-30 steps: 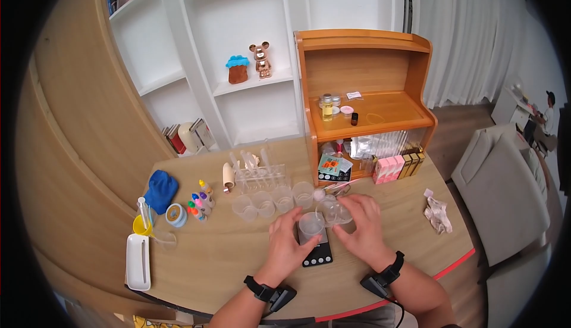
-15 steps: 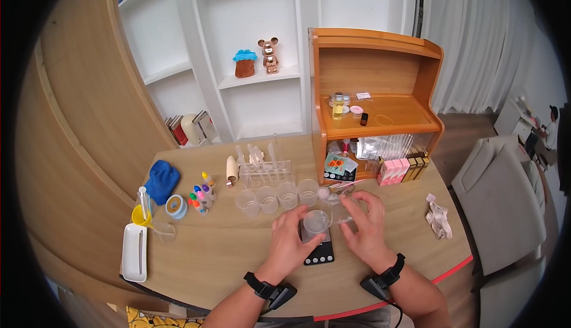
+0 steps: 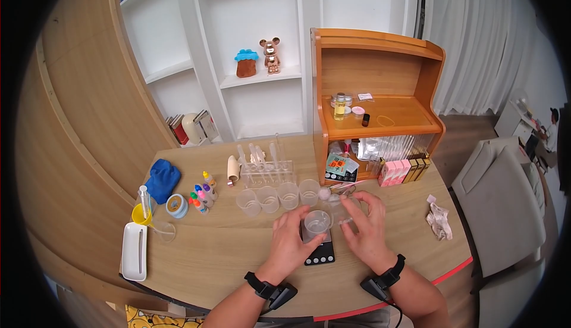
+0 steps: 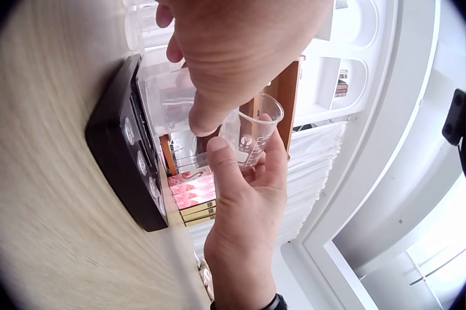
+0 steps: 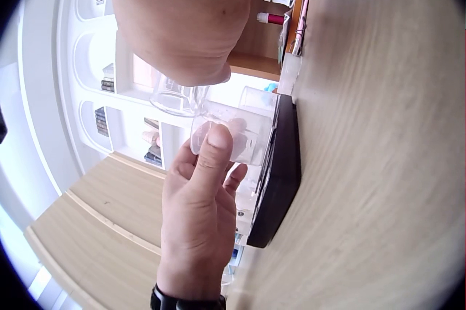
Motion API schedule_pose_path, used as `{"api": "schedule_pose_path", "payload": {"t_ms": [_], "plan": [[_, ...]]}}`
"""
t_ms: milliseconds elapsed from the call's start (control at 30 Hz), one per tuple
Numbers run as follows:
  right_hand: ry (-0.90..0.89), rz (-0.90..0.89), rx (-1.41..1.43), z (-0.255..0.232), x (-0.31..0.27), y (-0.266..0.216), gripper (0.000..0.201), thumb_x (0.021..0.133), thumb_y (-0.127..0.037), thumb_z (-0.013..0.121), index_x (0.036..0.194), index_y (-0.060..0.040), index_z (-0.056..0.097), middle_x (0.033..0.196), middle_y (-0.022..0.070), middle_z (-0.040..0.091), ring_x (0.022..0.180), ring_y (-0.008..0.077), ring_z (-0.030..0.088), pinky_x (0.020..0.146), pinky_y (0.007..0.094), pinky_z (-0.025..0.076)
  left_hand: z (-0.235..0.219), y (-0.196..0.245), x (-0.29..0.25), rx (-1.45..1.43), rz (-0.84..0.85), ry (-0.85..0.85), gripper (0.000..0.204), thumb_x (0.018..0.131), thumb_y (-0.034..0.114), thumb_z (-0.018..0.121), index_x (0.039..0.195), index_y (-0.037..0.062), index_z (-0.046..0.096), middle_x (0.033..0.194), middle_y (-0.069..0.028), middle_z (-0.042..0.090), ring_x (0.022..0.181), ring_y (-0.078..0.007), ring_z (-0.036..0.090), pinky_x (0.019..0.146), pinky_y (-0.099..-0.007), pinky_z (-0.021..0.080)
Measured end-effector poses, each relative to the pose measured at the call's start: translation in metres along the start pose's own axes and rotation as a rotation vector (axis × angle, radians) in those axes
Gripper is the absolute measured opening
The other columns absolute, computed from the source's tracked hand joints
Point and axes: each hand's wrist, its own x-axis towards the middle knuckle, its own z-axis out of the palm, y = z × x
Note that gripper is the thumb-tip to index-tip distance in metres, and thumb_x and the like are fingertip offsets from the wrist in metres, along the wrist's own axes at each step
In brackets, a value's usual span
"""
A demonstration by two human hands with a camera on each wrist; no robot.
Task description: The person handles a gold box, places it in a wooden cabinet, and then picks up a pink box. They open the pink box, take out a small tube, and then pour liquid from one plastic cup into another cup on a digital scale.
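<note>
A clear plastic cup (image 3: 317,224) stands on a small black scale (image 3: 321,255) near the front of the table. My left hand (image 3: 289,239) holds the cup from its left side, with the thumb along the near wall. In my right hand (image 3: 367,228) is a clear glass beaker (image 4: 255,135) with white printed markings, pinched between thumb and fingers. The beaker is tipped on its side, its mouth right at the cup's rim. From the right wrist view, the thumb of the left hand (image 5: 193,204) presses the cup's wall.
Several plastic cups (image 3: 267,199) line up behind the scale, before a test tube rack (image 3: 267,173). Small dropper bottles (image 3: 204,195), a blue cloth (image 3: 162,181) and a white tray (image 3: 134,252) lie left. A wooden shelf unit (image 3: 380,127) stands behind; a crumpled cloth (image 3: 438,219) lies right.
The head view has shifted, so the scene sits slightly farther right. The beaker in my right hand has tilted further toward the cup. My left hand keeps its grip on the cup.
</note>
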Motion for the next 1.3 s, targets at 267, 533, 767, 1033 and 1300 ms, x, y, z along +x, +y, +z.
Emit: {"api": "schedule_pose_path", "payload": {"t_ms": [267,533,767,1033,1300], "plan": [[-0.125,0.285,0.061,0.023,-0.020,0.030,0.061,0.078,-0.020,0.088,0.131,-0.0043,0.062,0.125,0.0188,0.067,0.125,0.0416,0.056,0.109,0.0527,0.043,-0.020,-0.001,-0.001,0.110,0.083,0.086,0.067,0.080,0.020,0.094,0.137,0.0078,0.063,0.127,-0.0120,0.070,0.125,-0.0339,0.061,0.112,-0.0456,0.043],[-0.059,0.310,-0.005,0.019,-0.021,0.053,0.058,0.078,-0.020,0.089,0.127,-0.0041,0.063,0.124,0.0191,0.066,0.121,0.0416,0.058,0.106,0.0522,0.045,-0.108,-0.031,0.001,0.074,-0.090,0.522,0.064,0.082,0.013,0.087,0.139,0.0070,0.060,0.126,-0.0082,0.069,0.122,-0.0267,0.062,0.105,-0.0423,0.047],[-0.077,0.463,-0.021,0.016,-0.018,0.057,0.065,0.078,-0.018,0.088,0.136,-0.0038,0.061,0.121,0.0158,0.069,0.120,0.0408,0.059,0.107,0.0521,0.045,-0.117,-0.076,0.001,0.295,-0.372,0.489,0.066,0.083,0.010,0.085,0.142,0.0010,0.056,0.126,-0.0125,0.069,0.113,-0.0257,0.062,0.100,-0.0398,0.051],[-0.081,0.459,-0.031,0.014,-0.020,0.065,0.083,0.080,-0.017,0.087,0.152,-0.0009,0.050,0.131,0.0159,0.070,0.129,0.0412,0.057,0.114,0.0509,0.041,-0.100,-0.104,0.001,0.226,-0.357,0.443,0.065,0.084,0.011,0.084,0.142,-0.0005,0.057,0.130,-0.0185,0.070,0.121,-0.0361,0.064,0.105,-0.0457,0.052],[-0.058,0.461,-0.045,0.002,-0.018,0.059,0.086,0.083,-0.015,0.084,0.157,0.0018,0.044,0.136,0.0188,0.067,0.132,0.0405,0.056,0.117,0.0508,0.040,-0.092,-0.123,0.002,0.165,-0.334,0.418,0.067,0.084,0.010,0.084,0.144,-0.0027,0.054,0.132,-0.0220,0.068,0.127,-0.0387,0.063,0.108,-0.0468,0.051]]}}
